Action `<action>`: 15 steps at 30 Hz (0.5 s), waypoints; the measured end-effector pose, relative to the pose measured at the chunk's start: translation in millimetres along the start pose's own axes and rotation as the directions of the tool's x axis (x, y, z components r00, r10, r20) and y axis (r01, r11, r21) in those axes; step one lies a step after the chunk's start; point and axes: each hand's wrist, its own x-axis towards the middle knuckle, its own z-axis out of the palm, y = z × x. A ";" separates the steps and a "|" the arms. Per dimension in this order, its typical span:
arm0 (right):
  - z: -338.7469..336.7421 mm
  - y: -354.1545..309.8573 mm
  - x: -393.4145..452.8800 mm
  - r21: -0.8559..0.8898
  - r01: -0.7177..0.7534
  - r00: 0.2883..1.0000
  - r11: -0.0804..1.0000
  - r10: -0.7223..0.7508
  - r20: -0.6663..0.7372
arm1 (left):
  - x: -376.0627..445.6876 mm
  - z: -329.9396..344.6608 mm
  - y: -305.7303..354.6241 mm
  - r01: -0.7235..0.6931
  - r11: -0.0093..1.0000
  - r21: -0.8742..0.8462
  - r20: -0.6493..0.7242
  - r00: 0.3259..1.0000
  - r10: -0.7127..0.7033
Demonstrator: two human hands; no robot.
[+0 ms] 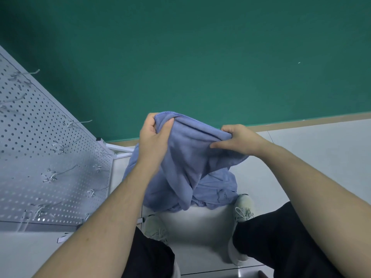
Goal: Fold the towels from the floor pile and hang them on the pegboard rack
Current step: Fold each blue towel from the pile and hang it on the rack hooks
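the blue towel (186,155) hangs in the air in front of the person, gathered along its upper hem between both hands, its lower part drooping in loose folds down to the towel pile (218,189) on the floor just ahead of the shoes (244,207); the left hand (154,135) has its fingers curled round one end of the hem with the thumb pressed on the near face of the cloth; the right hand (239,140) pinches the other end, fingers over the top edge and thumb stretched along the front; the hem between them sags and bunches, so the towel is not yet spread flat; the step in hand looks like finding the corners and opening the cloth before the first fold; to do it well, each hand should probably slide outward along the hem until it reaches a true corner, then draw the edge taut and lift so the hanging part clears the pile and does not drag another towel up with it; the pegboard rack (40,149) stands to the left, its wire hooks (60,173) bare as far as can be seen; behind is a green wall (200,57), below a pale tiled floor (321,157).
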 end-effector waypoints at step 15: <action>-24.5 18.9 -9.9 0.848 -0.058 0.988 0.528 0.153 -0.027 | 7.5 -29.5 -2.9 0.497 0.794 -0.349 0.158 0.867 -0.473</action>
